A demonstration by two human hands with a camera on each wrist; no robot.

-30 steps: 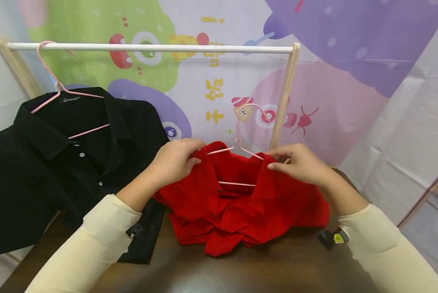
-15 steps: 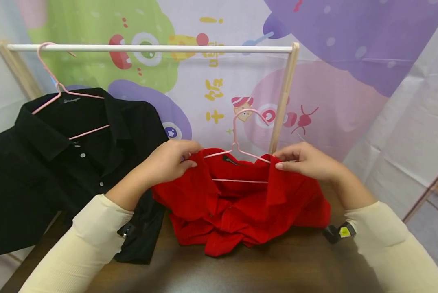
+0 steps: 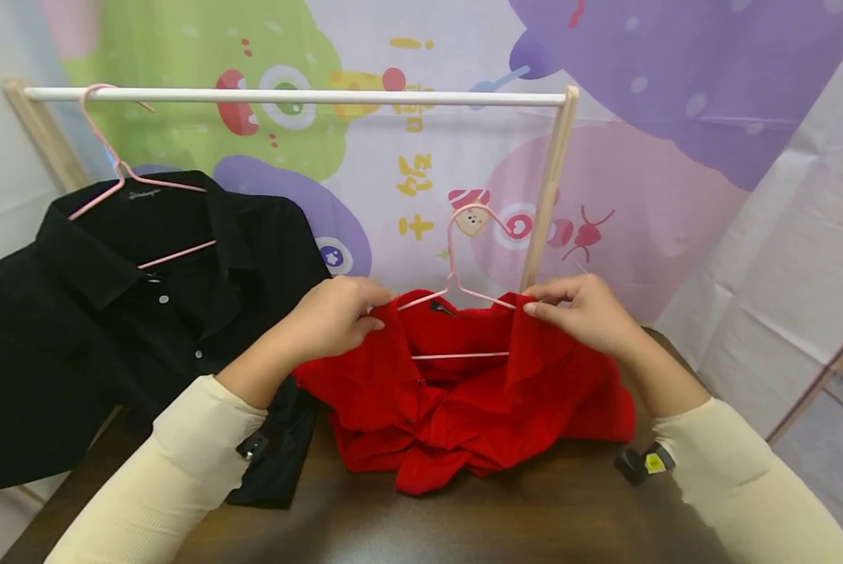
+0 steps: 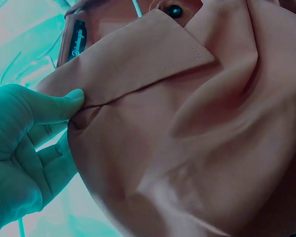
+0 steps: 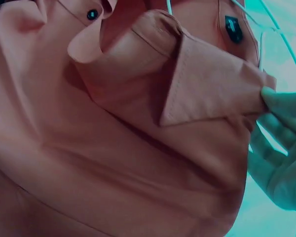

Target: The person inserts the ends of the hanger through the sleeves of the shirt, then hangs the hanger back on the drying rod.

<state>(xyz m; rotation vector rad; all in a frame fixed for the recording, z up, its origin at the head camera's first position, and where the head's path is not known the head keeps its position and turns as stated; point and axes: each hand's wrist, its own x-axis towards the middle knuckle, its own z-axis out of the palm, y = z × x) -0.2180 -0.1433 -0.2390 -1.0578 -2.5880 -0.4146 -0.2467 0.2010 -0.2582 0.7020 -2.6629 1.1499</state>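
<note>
A red collared shirt (image 3: 464,407) lies bunched on the table, its collar raised between my two hands. Inside the collar sits a pink hanger (image 3: 457,288), its hook standing up free below the rail. My left hand (image 3: 337,313) pinches the shirt at the left shoulder by the collar, thumb in front. At the other shoulder my right hand (image 3: 584,313) pinches the cloth beside the collar in the same way. In the left wrist view the thumb presses just under the collar flap (image 4: 133,59); in the right wrist view it lies at the collar's outer end (image 5: 212,84).
A black shirt (image 3: 182,313) on another pink hanger (image 3: 104,133) hangs from the white rail (image 3: 323,96) at the left. The rack's wooden post (image 3: 551,188) rises behind my right hand. A brown table (image 3: 520,517) lies below, and a printed curtain (image 3: 640,204) hangs behind.
The collar was spread wider and lowered slightly half a second ago, then drawn a little together again. The hanger's hook turned and dropped slightly. Both hands kept their pinch on the shirt.
</note>
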